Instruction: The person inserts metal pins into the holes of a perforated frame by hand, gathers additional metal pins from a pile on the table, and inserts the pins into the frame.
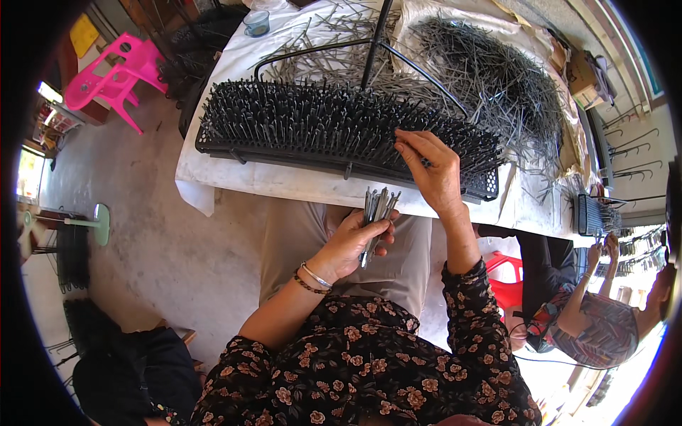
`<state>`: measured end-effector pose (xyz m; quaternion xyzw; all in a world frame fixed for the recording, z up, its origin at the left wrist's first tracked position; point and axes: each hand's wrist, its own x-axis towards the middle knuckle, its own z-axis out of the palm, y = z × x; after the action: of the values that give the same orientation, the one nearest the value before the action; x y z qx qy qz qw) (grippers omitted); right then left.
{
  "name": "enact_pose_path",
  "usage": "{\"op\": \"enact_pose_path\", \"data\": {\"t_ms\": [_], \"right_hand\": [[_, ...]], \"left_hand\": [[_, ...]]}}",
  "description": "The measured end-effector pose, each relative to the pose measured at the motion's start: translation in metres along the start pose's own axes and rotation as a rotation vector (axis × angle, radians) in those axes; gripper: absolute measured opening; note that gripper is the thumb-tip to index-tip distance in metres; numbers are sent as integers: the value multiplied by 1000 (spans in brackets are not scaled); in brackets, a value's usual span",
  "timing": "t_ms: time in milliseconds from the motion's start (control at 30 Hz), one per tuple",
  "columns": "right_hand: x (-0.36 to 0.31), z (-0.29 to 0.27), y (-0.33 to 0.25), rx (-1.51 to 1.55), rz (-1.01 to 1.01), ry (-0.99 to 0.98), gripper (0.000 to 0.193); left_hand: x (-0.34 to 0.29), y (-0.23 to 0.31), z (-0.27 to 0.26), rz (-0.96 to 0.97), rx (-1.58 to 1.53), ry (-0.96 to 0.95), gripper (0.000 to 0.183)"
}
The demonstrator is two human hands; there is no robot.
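Observation:
My left hand (353, 241), with bracelets at its wrist, is closed around a small bundle of thin metal rods (376, 213). The bundle stands nearly upright, just in front of the table edge. A long black perforated rack (341, 167) lies along that edge, packed with many upright dark rods (305, 117). Over the rack's right half reaches my right hand (432, 167), thumb and forefinger pinched together among the rod tops. Whatever is between those fingertips is too small to make out.
A large heap of loose rods (497, 78) covers the table's far right on cloth. A black metal frame (373, 46) rises behind the rack. A glass cup (257, 25) stands far left. A pink chair (117, 78) is left; a co-worker (597, 319) sits right, near a blue basket (588, 214).

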<state>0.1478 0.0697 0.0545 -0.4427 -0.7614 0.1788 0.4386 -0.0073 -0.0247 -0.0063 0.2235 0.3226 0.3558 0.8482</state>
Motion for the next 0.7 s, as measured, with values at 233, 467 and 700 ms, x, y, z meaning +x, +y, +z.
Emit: {"op": "enact_pose_path", "data": {"t_ms": [233, 467, 700], "right_hand": [[-6, 7, -4, -47, 6, 138, 16], [-7, 15, -2, -36, -15, 171, 11], [-7, 23, -2, 58, 5, 183, 10]], "left_hand": [[0, 0, 1, 2, -12, -9, 26], [0, -1, 1, 7, -13, -12, 26], [0, -1, 3, 1, -17, -14, 26]]}}
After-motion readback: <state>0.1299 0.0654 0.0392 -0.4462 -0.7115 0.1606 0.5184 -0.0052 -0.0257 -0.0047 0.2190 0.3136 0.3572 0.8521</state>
